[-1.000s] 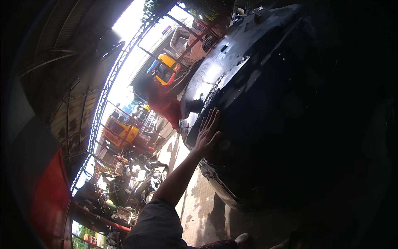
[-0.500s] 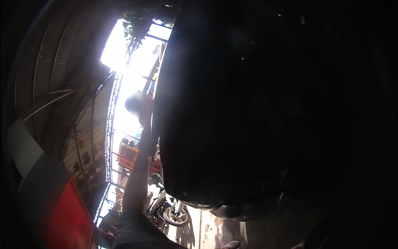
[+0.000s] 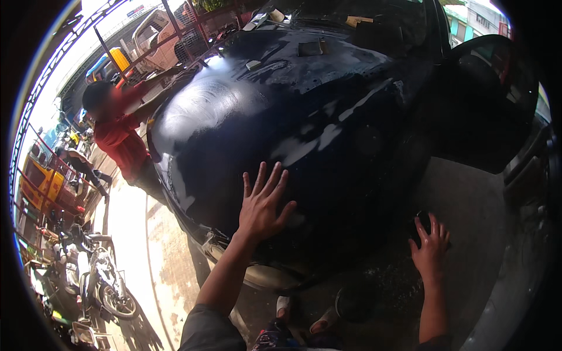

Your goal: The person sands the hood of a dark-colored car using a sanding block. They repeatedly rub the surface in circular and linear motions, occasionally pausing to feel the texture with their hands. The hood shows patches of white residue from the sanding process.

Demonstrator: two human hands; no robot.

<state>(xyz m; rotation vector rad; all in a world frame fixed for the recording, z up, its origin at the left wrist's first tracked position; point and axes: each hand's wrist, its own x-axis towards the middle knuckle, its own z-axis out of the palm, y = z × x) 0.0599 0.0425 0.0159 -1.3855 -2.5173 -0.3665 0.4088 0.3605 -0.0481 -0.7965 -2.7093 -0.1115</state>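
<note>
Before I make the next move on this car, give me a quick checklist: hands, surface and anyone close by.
1. Left hand placed at the hood: ok, fingers spread over its dark area.
2. Left palm pressing on the surface: cannot tell from this angle.
3. Right hand holding something: ok, a dark object shows at its fingers; its kind is unclear.
4. Hood free of loose things: not ok, a light block and a dark flat piece lie on it.
5. Hood evenly clean: not ok, whitish film covers parts of it.
6. Other person apart from the left hand: ok, their arms reach the hood's far side.
</note>
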